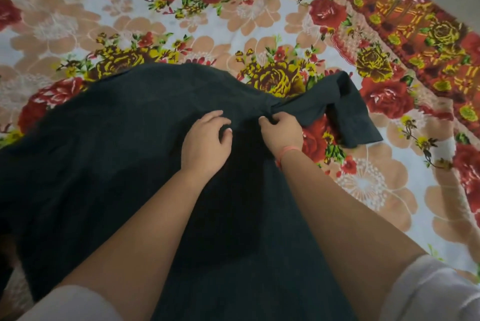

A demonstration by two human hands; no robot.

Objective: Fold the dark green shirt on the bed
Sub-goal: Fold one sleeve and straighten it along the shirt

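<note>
Both forearms reach forward over the shirt, which lies spread on the flowered bedsheet. The left hand rests on the cloth, fingers loosely bent (gripping nothing). The right hand pinches the cloth where the sleeve begins. The sleeve points out to the right.

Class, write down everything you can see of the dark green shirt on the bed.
The dark green shirt, plain matte cloth, nearly black, lies spread and unfolded on the floral bedsheet, running out of frame at left and bottom. One sleeve stretches rightward, its end doubled over. The right hand pinches bunched cloth at the sleeve's base; the left hand rests on the body beside it.
</note>
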